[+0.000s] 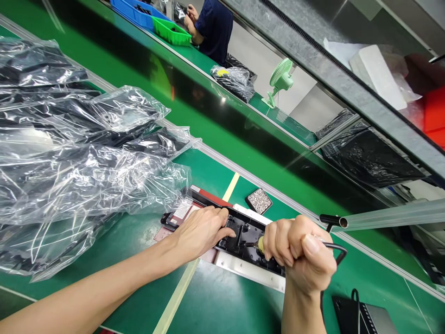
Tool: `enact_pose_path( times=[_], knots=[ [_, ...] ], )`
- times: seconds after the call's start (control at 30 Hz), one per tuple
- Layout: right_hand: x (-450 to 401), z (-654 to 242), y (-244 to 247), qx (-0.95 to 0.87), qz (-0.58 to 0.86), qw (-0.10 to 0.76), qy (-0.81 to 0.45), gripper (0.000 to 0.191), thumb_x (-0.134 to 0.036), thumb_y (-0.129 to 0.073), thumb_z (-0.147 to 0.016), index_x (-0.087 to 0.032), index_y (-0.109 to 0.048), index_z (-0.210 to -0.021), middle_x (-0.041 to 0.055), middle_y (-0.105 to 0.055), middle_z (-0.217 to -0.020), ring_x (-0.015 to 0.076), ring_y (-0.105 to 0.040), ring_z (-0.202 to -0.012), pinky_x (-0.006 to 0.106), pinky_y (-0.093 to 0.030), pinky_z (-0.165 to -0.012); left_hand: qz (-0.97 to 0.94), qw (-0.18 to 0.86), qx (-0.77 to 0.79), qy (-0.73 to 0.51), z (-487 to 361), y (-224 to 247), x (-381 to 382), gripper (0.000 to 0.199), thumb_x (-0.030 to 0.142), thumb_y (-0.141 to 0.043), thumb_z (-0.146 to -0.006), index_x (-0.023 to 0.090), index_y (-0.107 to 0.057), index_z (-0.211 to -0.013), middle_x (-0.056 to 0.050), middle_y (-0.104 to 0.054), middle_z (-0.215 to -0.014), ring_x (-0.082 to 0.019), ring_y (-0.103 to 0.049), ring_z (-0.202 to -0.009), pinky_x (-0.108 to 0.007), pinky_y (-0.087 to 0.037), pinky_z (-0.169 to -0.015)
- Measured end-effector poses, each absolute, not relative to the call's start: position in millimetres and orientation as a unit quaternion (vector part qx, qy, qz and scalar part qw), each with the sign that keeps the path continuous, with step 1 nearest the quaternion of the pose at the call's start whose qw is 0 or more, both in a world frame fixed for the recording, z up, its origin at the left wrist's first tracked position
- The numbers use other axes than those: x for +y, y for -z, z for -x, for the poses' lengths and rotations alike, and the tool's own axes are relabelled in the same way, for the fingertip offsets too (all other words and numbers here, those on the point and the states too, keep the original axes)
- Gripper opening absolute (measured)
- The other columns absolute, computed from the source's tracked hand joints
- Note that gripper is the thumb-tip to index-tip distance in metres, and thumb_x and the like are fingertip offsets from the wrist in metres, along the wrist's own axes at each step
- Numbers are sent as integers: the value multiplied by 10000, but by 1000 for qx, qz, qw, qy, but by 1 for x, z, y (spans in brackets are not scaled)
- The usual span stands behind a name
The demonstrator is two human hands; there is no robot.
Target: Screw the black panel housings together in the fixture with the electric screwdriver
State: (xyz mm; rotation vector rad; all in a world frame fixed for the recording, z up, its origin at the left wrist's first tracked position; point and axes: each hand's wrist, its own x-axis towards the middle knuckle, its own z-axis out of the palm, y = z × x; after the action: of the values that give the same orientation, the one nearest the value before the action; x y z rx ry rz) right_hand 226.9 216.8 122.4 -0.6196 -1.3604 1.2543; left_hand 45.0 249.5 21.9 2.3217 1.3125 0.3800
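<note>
My right hand is wrapped round a corded electric screwdriver. Its yellowish nose shows past my fingers and its thin tip points at a long black plastic housing; most of the tool's body is hidden in the fist. The housing lies open side up, seated in a white fixture with small holes along its edge. With fingers curled over the far rim and thumb inside, my left hand grips the housing. A label with print lies beyond that hand on a reddish-brown piece.
Black parts in clear plastic bags are heaped on the left. A speckled square block sits behind the fixture. At lower right is a black-and-grey box. A conveyor belt runs behind; across it a person works beside bins.
</note>
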Motion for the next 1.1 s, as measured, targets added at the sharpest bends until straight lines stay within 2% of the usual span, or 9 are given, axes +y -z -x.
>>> enact_pose_path(
  times=[0.13, 0.33, 0.47, 0.7, 1.1],
  knots=[
    [218, -233, -126, -579, 250, 563, -534, 277, -277, -481, -933, -209, -509, -666, -49, -410, -479, 111, -408, -393, 285, -481, -414, -840, 223, 475, -138, -44, -22, 249, 354, 539, -546, -977, 201, -549, -873, -54, -687, -777, -274, -672, -772, -330, -360, -625],
    [220, -233, -130, -523, 287, 675, -434, 284, -145, -383, -921, -200, -515, -675, -54, -409, -458, 96, -368, -376, 221, -407, -364, -840, 228, 474, -136, -44, -23, 250, 377, 554, -515, -987, 194, -554, -880, -65, -694, -799, -277, -669, -789, -332, -376, -647],
    [226, -226, -131, -506, 312, 710, -377, 328, -113, -347, -932, -196, -494, -651, -52, -401, -445, 92, -362, -367, 207, -393, -352, -838, 231, 476, -135, -44, -24, 250, 382, 559, -517, -984, 195, -559, -875, -60, -691, -790, -276, -666, -778, -334, -370, -638],
    [233, -214, -132, -501, 336, 724, -334, 365, -138, -345, -966, -197, -460, -625, -57, -376, -439, 92, -341, -354, 211, -364, -337, -836, 230, 482, -130, -44, -24, 249, 357, 543, -544, -977, 200, -565, -882, -51, -692, -807, -281, -673, -790, -344, -372, -636],
    [237, -214, -127, -488, 359, 715, -350, 362, -189, -436, -975, -197, -448, -613, -58, -390, -443, 87, -358, -369, 209, -358, -358, -824, 252, 486, -144, -45, -22, 249, 330, 517, -567, -973, 204, -556, -869, -35, -684, -809, -262, -659, -809, -331, -356, -631]
  ],
)
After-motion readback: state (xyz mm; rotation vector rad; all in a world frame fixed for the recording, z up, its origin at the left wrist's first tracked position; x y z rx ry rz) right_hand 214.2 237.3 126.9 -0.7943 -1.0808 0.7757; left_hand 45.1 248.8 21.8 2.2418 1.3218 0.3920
